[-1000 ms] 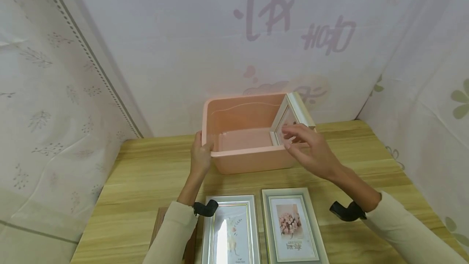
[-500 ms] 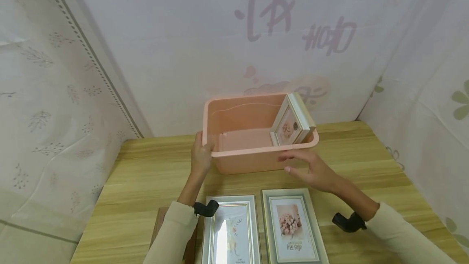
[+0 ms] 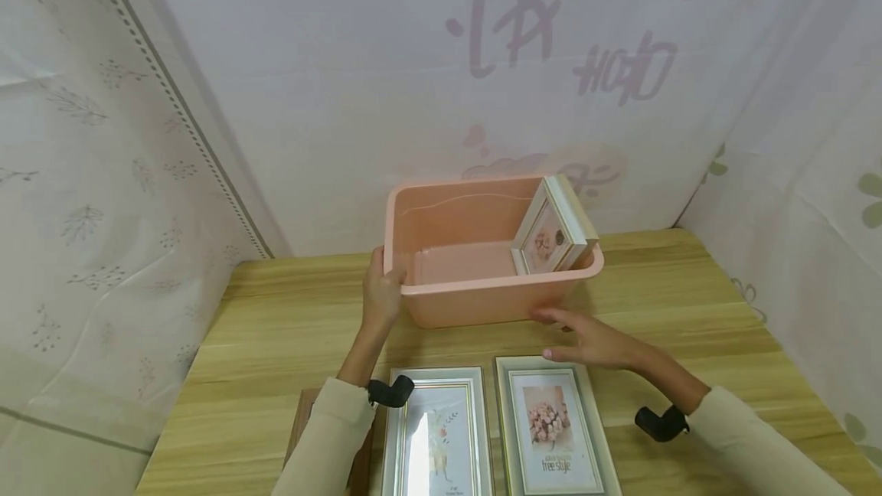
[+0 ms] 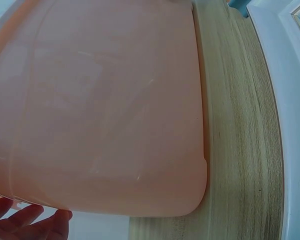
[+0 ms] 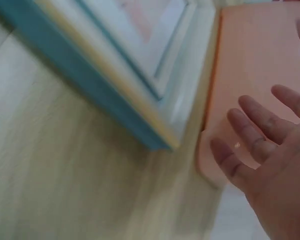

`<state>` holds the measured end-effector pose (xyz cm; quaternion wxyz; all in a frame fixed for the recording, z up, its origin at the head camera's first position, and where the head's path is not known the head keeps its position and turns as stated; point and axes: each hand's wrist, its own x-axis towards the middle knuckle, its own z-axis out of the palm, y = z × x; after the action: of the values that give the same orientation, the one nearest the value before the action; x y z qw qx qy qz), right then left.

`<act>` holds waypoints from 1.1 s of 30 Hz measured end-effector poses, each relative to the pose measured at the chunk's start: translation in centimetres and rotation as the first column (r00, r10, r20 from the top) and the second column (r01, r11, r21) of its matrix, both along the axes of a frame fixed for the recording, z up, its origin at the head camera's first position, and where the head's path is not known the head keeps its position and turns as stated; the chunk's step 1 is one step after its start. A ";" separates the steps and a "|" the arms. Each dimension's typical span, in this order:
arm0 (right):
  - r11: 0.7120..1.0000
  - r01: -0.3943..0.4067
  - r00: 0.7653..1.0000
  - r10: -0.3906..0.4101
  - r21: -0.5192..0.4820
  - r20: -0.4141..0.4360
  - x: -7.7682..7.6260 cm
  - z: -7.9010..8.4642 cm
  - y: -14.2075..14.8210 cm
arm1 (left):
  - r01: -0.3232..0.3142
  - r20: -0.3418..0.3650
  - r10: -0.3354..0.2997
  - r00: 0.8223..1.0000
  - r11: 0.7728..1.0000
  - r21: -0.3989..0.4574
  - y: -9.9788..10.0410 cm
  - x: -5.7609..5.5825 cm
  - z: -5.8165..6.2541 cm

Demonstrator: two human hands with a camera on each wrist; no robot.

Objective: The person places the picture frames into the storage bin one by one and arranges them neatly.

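My left hand (image 3: 381, 293) grips the left rim of a pink plastic bin (image 3: 475, 306); its curled fingers (image 4: 27, 220) show at that rim in the left wrist view. Leaning against the bin's right end inside are picture frames, the nearest a white picture frame (image 3: 542, 239) with a flower print. My right hand (image 3: 596, 339) holds nothing. It hovers in front of the bin's right part, fingers spread, near the top edge of a silver-white picture frame (image 3: 554, 435) with a bouquet print. In the right wrist view that frame's corner (image 5: 160, 135) lies close by.
Left of the bouquet frame lies a silver picture frame (image 3: 441, 442) with a glare streak. A brown wooden frame (image 3: 361, 465) is partly hidden under my left sleeve. The wooden table (image 3: 289, 320) ends at a printed cloth backdrop (image 3: 331, 136) behind the bin.
My right hand has left the white frame in the bin and come down over the front rim toward the bouquet frame. My left hand keeps its hold on the bin.
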<state>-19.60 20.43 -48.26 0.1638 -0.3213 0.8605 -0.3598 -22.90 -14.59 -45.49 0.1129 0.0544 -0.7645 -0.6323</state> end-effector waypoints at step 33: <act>0.987 -0.163 0.976 0.161 0.002 -0.145 -0.2 -4.6 1.7 | -0.004 -0.005 0.004 1.000 1.000 0.002 0.0 0.1 0.0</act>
<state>-19.76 22.14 -52.82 0.1280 -0.4165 0.8392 -0.3252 -22.82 -14.60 -45.44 0.1161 0.0544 -0.7634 -0.6331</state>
